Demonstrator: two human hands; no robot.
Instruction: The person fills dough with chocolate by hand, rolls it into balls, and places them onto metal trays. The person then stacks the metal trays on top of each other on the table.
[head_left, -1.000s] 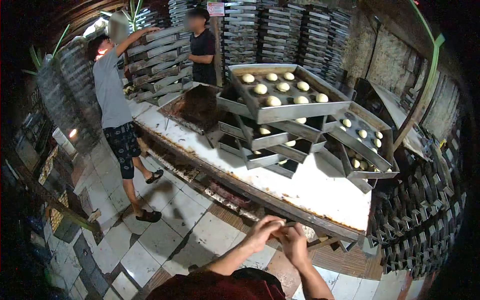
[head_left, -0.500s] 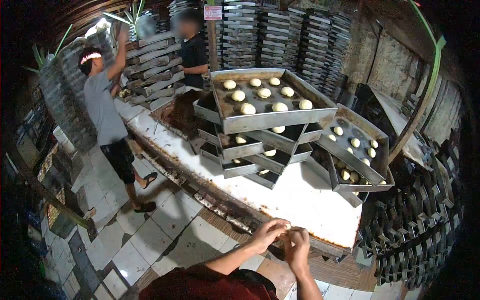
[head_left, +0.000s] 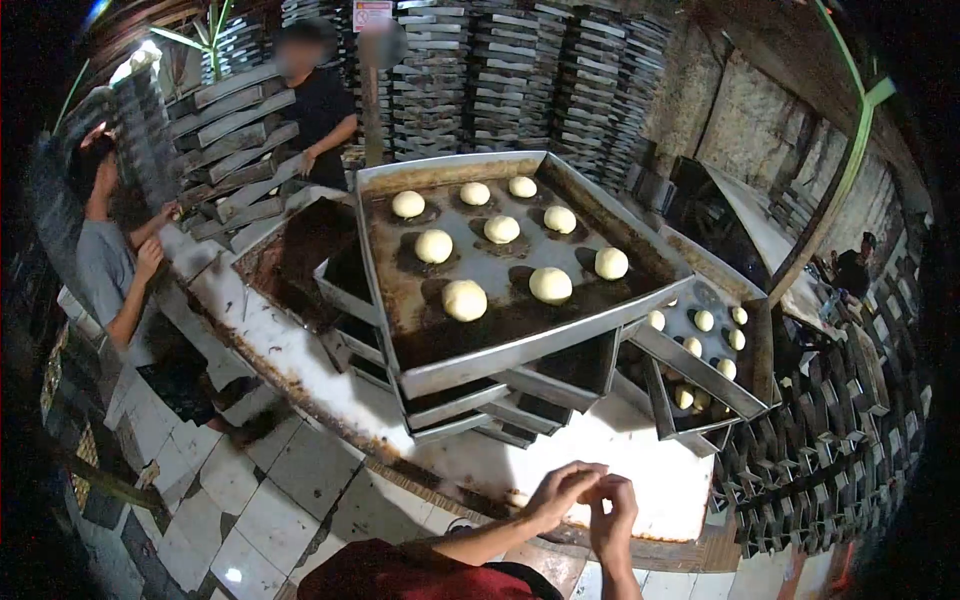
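Close together at the front edge of the white table (head_left: 655,490), my left hand (head_left: 563,496) and my right hand (head_left: 612,506) meet at the fingertips. Both have their fingers curled in and pressed together. Whatever lies between them, if anything, is hidden. Just beyond them stands a crosswise stack of metal trays, and the top tray (head_left: 545,325) carries several round pale dough balls (head_left: 501,230) set apart in rows. To the right, a second tray (head_left: 757,345) holds more dough balls (head_left: 704,320) and sits over others on the table.
Tall stacks of trays (head_left: 510,90) line the back, with more stacked trays (head_left: 820,470) at the right. At the table's far left, one person (head_left: 105,270) and another person in black (head_left: 325,120) stand by a tray stack (head_left: 235,140). A bent green pole (head_left: 835,200) rises at right.
The view has shifted, so the top tray appears larger and nearer. My hands stay together near the table edge. The person at left has lowered a raised arm; the one in black reaches toward the trays.
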